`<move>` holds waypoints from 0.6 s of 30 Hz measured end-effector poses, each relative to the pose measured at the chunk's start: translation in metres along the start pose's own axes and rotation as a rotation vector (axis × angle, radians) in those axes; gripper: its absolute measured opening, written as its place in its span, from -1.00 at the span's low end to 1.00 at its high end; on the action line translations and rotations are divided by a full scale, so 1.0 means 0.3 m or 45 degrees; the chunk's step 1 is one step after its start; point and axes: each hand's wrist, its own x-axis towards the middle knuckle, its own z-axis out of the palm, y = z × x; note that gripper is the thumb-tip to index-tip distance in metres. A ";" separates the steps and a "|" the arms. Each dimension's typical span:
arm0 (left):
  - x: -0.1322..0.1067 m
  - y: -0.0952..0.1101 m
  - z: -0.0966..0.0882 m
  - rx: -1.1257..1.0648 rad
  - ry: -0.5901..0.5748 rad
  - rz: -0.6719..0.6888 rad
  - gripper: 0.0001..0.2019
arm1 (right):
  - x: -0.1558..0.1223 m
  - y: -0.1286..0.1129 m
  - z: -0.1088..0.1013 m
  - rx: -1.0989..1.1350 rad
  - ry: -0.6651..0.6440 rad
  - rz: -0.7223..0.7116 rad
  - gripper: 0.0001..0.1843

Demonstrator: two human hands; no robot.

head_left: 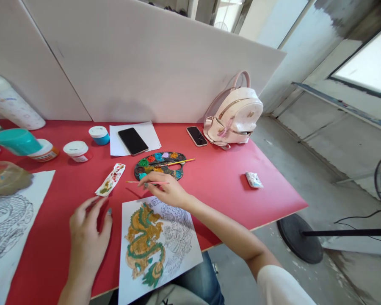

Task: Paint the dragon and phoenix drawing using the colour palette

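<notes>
My right hand (168, 190) is closed on a thin paintbrush (146, 182) that lies level just above the top edge of a dragon drawing (158, 241), partly painted gold and green. Beyond it lies a dark paint palette (160, 165) with several colour wells and a yellow brush (178, 162) across it. My left hand (89, 237) rests on the red table (225, 182) left of the drawing, fingers loosely apart, holding nothing. A paint-smeared paper strip (111, 179) lies just beyond it.
Paint jars (76, 151) (99, 134) and a teal cup (17, 141) stand at the back left. A black phone (132, 140) lies on white paper, another phone (197, 136) beside a pink backpack (235, 114). Another dragon sheet (6, 228) lies at the left. A small packet (254, 179) lies near the right edge.
</notes>
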 end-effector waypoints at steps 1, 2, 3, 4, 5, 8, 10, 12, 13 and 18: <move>-0.003 -0.004 0.006 0.020 0.018 0.009 -0.55 | 0.018 0.003 0.017 -0.015 -0.036 0.005 -0.72; -0.006 -0.007 0.012 0.042 0.037 0.018 -0.55 | 0.035 0.008 0.033 -0.029 -0.073 0.015 -0.72; -0.008 -0.009 0.017 0.063 0.055 0.027 -0.56 | 0.051 0.012 0.046 -0.045 -0.113 0.025 -0.72; -0.010 -0.011 0.022 0.081 0.071 0.036 -0.55 | 0.065 0.015 0.057 -0.060 -0.143 0.035 -0.72; -0.011 -0.012 0.025 0.094 0.080 0.044 -0.54 | 0.076 0.017 0.066 -0.072 -0.166 0.043 -0.72; -0.011 -0.012 0.028 0.118 0.061 0.058 -0.52 | 0.094 0.012 0.083 -0.106 -0.184 0.036 -0.74; -0.010 -0.013 0.029 0.127 0.045 0.057 -0.52 | 0.098 0.005 0.090 -0.128 -0.177 0.026 -0.75; -0.009 -0.015 0.029 0.134 0.031 0.055 -0.52 | 0.099 -0.001 0.094 -0.148 -0.164 0.028 -0.75; -0.009 -0.016 0.030 0.136 0.026 0.053 -0.52 | 0.101 -0.002 0.097 -0.155 -0.161 0.030 -0.75; -0.012 -0.022 0.034 0.133 -0.009 0.054 -0.49 | 0.116 0.003 0.113 -0.191 -0.215 0.036 -0.74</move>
